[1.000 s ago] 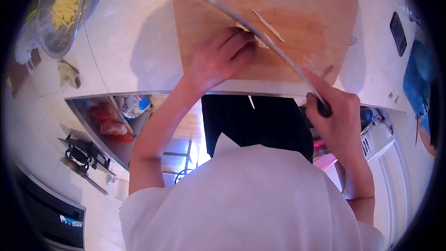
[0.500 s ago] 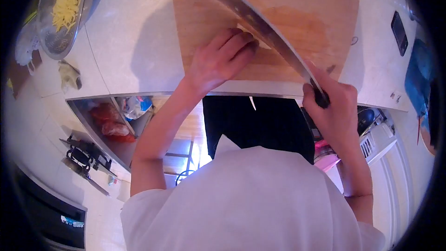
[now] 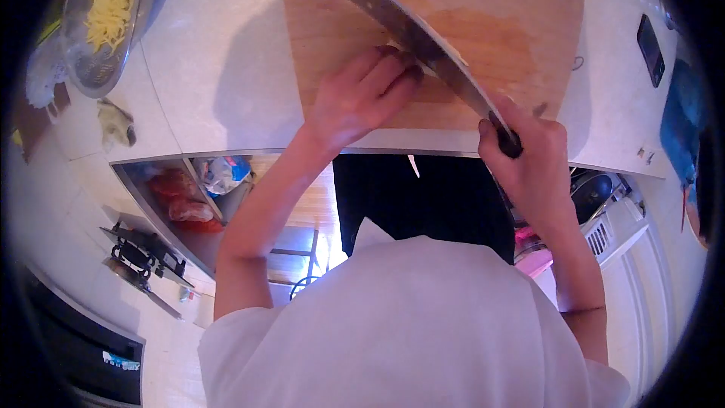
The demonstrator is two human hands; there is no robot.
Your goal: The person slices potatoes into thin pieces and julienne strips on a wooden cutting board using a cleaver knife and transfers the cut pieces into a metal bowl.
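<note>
Firmly, your right hand (image 3: 538, 155) is closed around the dark handle of a long knife (image 3: 423, 41), with the fist just off the board's near right corner. The blade runs from your fist diagonally up and to the left, across the cutting board (image 3: 521, 53), and reaches the top edge of the view. Your left hand (image 3: 361, 94) rests over the near left part of the board, its fingers bent and bunched, the fingertips just beside the blade. A pale piece (image 3: 428, 71) shows narrowly between those fingertips and the knife; most of it is hidden, so you cannot tell from this view how tightly the left fingers hold it. The board is light brown wood with a darker, damp-looking patch, and it lies on a white counter (image 3: 238, 49). Toward the far left of the counter is a shiny metal bowl (image 3: 94, 79) with pale yellow shreds (image 3: 113, 7) in it, and nearer you lies a crumpled cloth (image 3: 115, 122). On the right, well apart from the board, lies a dark phone (image 3: 649, 51), with something blue (image 3: 682, 117) beyond it. Below the counter edge, red bags (image 3: 181, 198) sit in a compartment on your left. Your white shirt (image 3: 423, 325) fills the bottom middle, with black cloth (image 3: 423, 200) above it.
</note>
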